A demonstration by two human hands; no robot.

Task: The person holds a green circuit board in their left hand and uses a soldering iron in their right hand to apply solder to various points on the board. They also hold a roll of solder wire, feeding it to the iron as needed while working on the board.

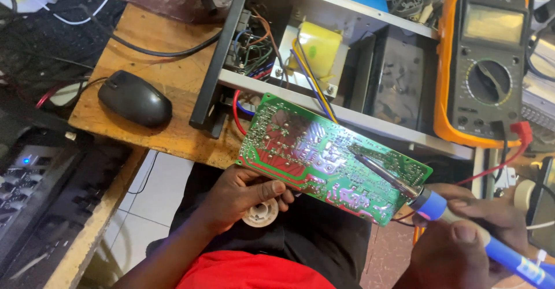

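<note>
One green circuit board (332, 160), solder side up, lies tilted over the near edge of the wooden surface (147, 52), its near corner hanging above the person's lap. The left hand (243, 196) steadies the board's near-left edge, fingers curled around a white spool (260, 212) that is mostly hidden beneath them. The right hand (471, 237), partly cut off by the frame, has its fingers closed on one blue-handled soldering iron (428, 199); its tip rests on the board's right part, though the exact joint is too small to make out. Far of the board stands one open metal chassis (324, 57) holding a yellow transformer (318, 46). One orange multimeter (483, 63) lies at far right, one black mouse (134, 98) at left.
</note>
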